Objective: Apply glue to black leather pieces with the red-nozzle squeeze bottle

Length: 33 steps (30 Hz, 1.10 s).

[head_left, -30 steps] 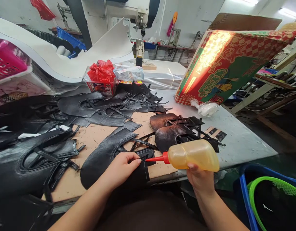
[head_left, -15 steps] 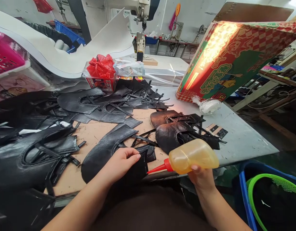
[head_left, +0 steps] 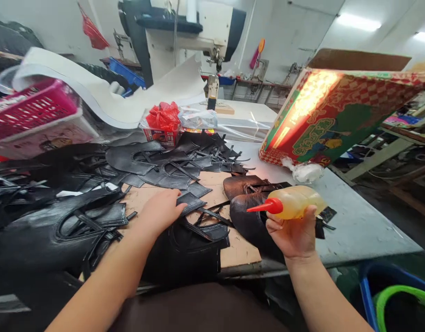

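Head view looks down on a desk [head_left: 357, 226] crowded with cut black leather pieces: a big heap [head_left: 53, 230] on the left, a flatter spread [head_left: 171, 159] farther back, and two brownish shoe uppers [head_left: 247, 203] near the middle. A cardboard sheet [head_left: 219, 189] lies under the work. Behind stand a pink basket [head_left: 29, 108], a red plastic bag [head_left: 163, 117] on a small carton, a sewing machine [head_left: 198, 32], and a tilted, brightly printed box [head_left: 337, 108] on the right. A blue bin with a green basket [head_left: 399, 295] sits below the desk's near corner.

Left hand [head_left: 160, 212] lies flat, fingers spread and loosely extended, pressing on a black leather upper [head_left: 188, 240] at the desk's near edge; its fingertips touch a dark flap of that piece. Right hand [head_left: 293, 235] is closed around a yellow glue bottle [head_left: 297, 203], held above the brownish uppers, with its red nozzle [head_left: 266, 206] pointing left, clear of the leather. The two hands are well apart.
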Motion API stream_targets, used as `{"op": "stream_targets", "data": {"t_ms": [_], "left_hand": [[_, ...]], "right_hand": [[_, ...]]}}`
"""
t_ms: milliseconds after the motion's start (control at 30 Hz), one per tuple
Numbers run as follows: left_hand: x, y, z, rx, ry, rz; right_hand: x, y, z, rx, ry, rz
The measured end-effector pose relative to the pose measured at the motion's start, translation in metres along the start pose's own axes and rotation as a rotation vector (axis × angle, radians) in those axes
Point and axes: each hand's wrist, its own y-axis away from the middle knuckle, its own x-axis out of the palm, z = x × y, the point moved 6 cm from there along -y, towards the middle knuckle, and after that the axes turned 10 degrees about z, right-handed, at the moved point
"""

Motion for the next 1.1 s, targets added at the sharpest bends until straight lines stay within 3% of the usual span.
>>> {"op": "stream_targets", "data": {"t_ms": [200,367,533,733,1100], "left_hand": [[0.016,-0.028,0.017,-0.061,0.073,0.052],[0.018,-0.028,0.021,-0.05,0.185,0.059],[0.014,-0.023,0.017,0.033,0.406,0.053],[0.005,-0.019,0.012,0.161,0.693,0.062],[0.002,-0.012,0.01,0.16,0.915,0.123]], "right_hand": [[0.031,-0.032,-0.019,0.005,0.028,0.126],[0.044,-0.056,-0.034,-0.017,0.196,0.194],[0.054,-0.072,-0.039,-0.148,0.408,0.185],[0.059,-0.084,-0.043,-0.267,0.593,0.176],[0.051,-0.091,-0.044,-0.29,0.632,0.188]]}}
